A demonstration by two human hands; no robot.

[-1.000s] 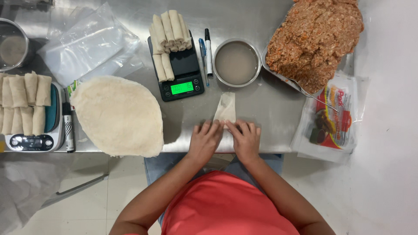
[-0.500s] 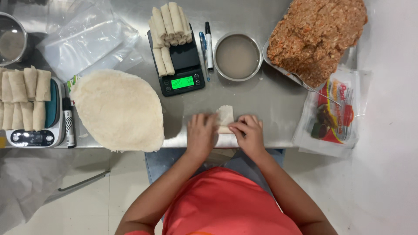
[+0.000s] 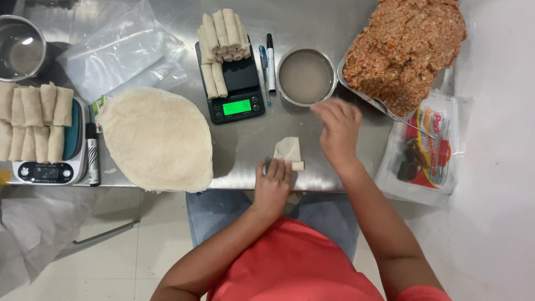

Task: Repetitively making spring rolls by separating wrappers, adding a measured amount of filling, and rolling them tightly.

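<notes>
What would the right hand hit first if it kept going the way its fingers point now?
Probably the round metal bowl of cloudy liquid. The right hand has its fingertips aimed up and left, just short of the bowl's near rim, with only bare steel table between them. Its height above the table is unclear.

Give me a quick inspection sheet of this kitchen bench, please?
Surface: steel table, lightly smeared.
Job's things: half-rolled wrapper; round wrapper stack; bowl of cloudy liquid; minced filling.
Clutter: black scale carrying finished rolls; second scale, also loaded with rolls; pens; plastic bags.
Hands: left hand pressing the roll; right hand raised near the bowl, empty.
Cables: nothing seen.
Surroundings: tiled floor, white wall.
</notes>
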